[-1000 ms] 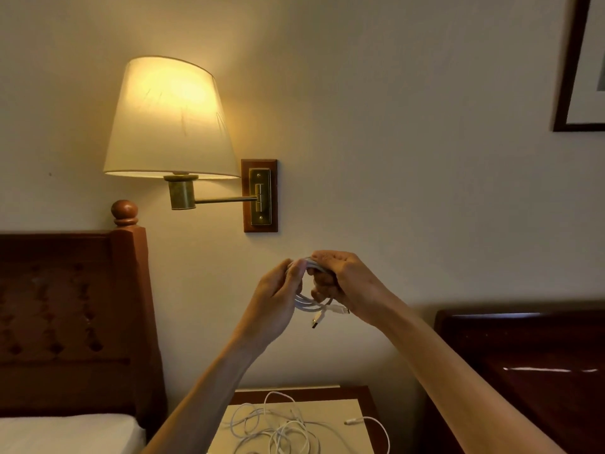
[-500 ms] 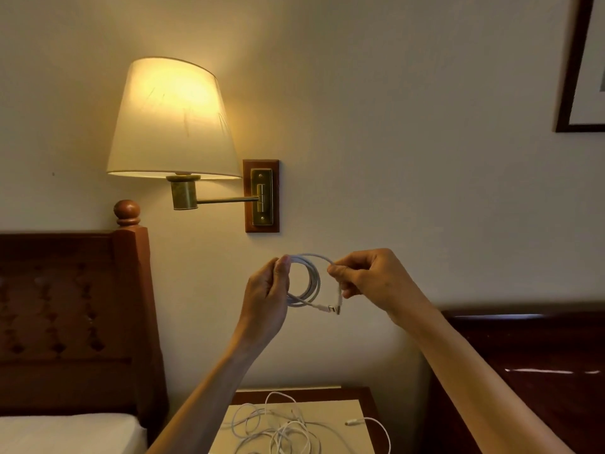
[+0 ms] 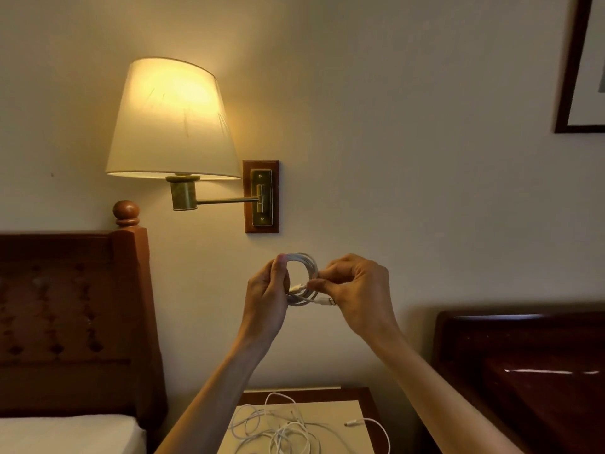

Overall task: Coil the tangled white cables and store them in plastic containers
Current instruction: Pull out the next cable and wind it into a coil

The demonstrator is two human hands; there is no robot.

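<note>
At 6 o'clock, nearest the camera, a loose tangle of white cables is lying on a pale sheet that is covering the top of a dark wooden nightstand; 1 plug end is sticking out toward 5 o'clock, apart from the main heap. The person's 2 bare forearms are rising from the bottom edge and meeting above the nightstand, in front of the wall. The left hand is curling round the left side of a small coiled white cable, with the thumb pressing on the top of the loops. The right hand is pinching the coil's right side between thumb and fingertips, and a connector end is poking out just below that pinch, at about 4 o'clock on the coil. The coil is standing roughly upright, held in the air between both hands. At 8 o'clock a white mattress corner is showing below a reddish-brown headboard whose post is ending in a round knob. At 4 o'clock a dark glossy piece of furniture is catching a streak of light. Farther back, on the cream wall, a lit wall lamp with a pale shade is hanging at 10 o'clock from a brass arm fixed to a wooden plate. At 2 o'clock the corner of a dark picture frame is entering the view.
</note>
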